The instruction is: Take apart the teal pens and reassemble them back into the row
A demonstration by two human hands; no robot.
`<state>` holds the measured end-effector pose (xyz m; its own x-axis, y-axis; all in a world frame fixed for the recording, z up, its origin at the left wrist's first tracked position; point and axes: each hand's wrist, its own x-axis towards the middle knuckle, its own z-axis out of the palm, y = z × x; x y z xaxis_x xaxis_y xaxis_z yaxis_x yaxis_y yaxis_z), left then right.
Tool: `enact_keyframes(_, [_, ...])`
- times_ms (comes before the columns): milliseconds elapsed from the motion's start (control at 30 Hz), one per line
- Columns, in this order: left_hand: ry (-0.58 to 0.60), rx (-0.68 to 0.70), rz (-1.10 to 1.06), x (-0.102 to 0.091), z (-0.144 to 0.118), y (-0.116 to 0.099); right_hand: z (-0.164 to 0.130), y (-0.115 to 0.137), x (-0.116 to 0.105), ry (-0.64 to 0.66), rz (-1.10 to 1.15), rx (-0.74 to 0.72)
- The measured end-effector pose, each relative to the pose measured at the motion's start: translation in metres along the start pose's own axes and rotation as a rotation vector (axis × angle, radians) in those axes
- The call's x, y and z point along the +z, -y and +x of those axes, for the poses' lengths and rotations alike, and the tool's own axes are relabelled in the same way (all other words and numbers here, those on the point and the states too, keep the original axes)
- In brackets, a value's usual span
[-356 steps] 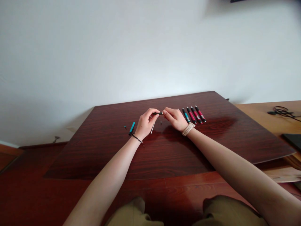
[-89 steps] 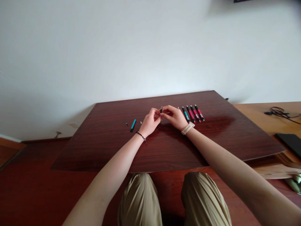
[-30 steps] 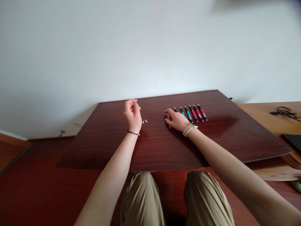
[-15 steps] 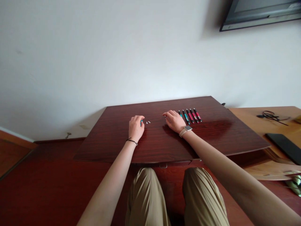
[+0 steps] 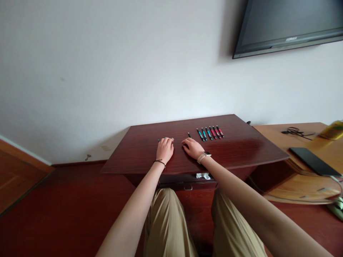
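Observation:
My left hand (image 5: 165,150) lies palm down on the dark wooden table (image 5: 139,150), fingers stretched forward over small pen parts. A dark tip and a small white piece (image 5: 172,138) peek out past its fingers; the rest is hidden. To its right, my right hand (image 5: 193,148) rests on the tabletop, fingers loosely bent and spread, with nothing visible in them. Just beyond those fingers is a short black pen part (image 5: 189,135). Several pens lie in a slanted row farther right: teal and black pens (image 5: 204,134), then red and black pens (image 5: 216,131).
Below the table edge, a drawer (image 5: 188,187) shows white crumpled paper (image 5: 203,176). A lower wooden table (image 5: 270,130) at right bears a black cable (image 5: 294,131), a flat black device (image 5: 313,161) and a blurred yellow object (image 5: 332,131). A television (image 5: 289,28) hangs on the wall.
My left hand has flattened over the small parts, where it was holding a teal piece. My right hand has drawn back from the black part. The view has shifted and shows more of the drawer.

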<state>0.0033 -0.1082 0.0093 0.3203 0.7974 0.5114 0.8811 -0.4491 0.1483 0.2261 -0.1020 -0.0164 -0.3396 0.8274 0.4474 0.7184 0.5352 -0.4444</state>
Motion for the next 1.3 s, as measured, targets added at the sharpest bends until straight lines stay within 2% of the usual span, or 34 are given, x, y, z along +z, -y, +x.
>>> enact_keyframes(167, [0.011,-0.069,0.038,0.011,0.018,0.003,0.004,0.005,-0.002,0.033,-0.123,-0.029])
enact_keyframes(500, [0.048,-0.019,0.078,0.032,0.034,0.016,0.006,0.001,0.003,0.022,-0.136,-0.026])
enact_keyframes(633, [0.067,-0.04,0.066,0.038,0.039,0.021,0.007,-0.001,0.005,0.015,-0.135,-0.027])
enact_keyframes(900, [0.088,0.001,-0.064,0.039,0.035,0.023,0.007,-0.004,0.006,-0.007,-0.083,-0.027])
enact_keyframes(1300, [0.073,0.043,-0.09,0.043,0.037,0.026,0.007,-0.005,0.006,-0.013,-0.07,-0.011])
